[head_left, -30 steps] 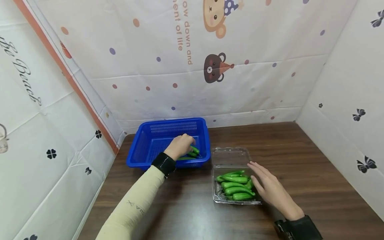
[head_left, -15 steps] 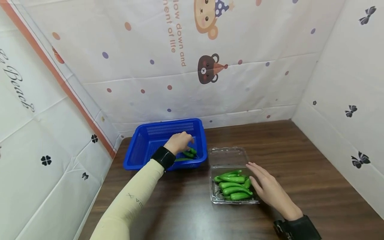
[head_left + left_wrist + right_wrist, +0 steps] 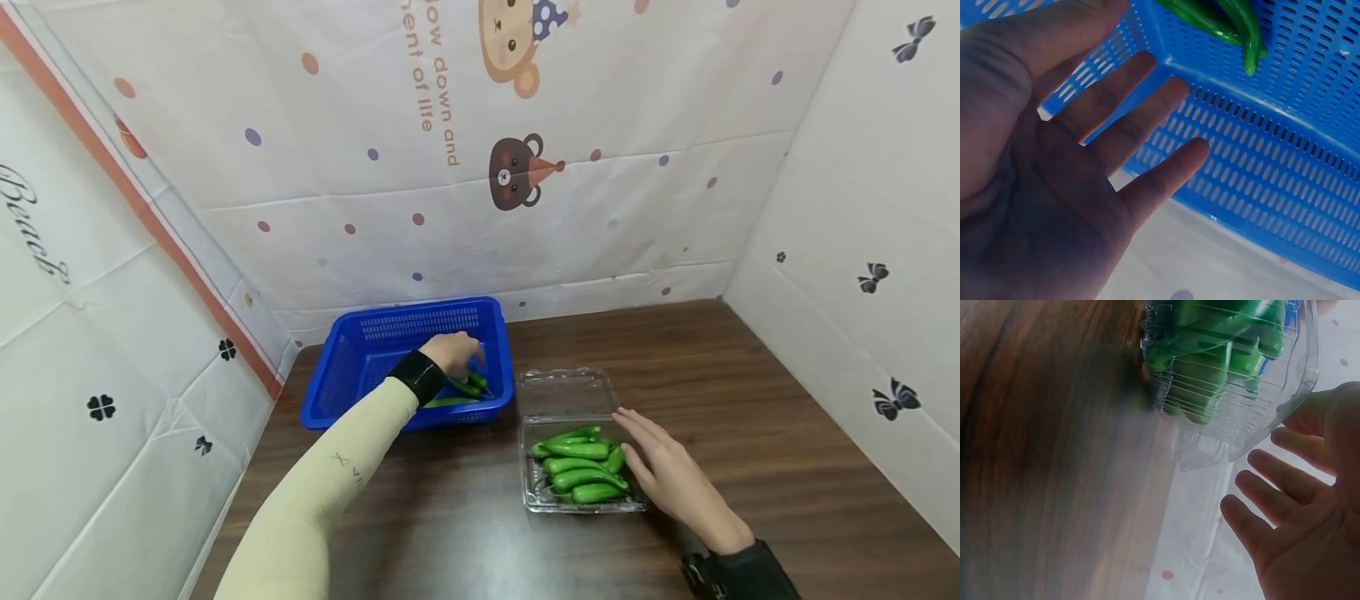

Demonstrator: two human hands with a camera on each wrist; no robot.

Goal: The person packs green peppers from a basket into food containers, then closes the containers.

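My left hand [image 3: 452, 352] reaches into the blue plastic basket [image 3: 347, 350], above several green chili peppers [image 3: 471, 385] at its near right end. In the left wrist view the fingers of the left hand [image 3: 1066, 162] are spread and nearly straight, apart from the peppers [image 3: 1244, 31]; the thumb's tip runs near the top edge. My right hand [image 3: 671, 471] lies at the right side of a clear plastic clamshell box [image 3: 531, 492], fingers extended, thumb by its rim. Several green chili peppers [image 3: 585, 479] fill the box, whose lid [image 3: 566, 392] is folded back.
Both containers stand on a dark brown wooden table [image 3: 450, 533]. A printed white sheet [image 3: 360, 275] hangs behind it, with more printed sheeting at the left and right. The clamshell stands just right of the basket.
The head view has shifted, so the scene slides slightly left. My left hand moves a little to the right within the basket. The right hand stays by the clamshell.
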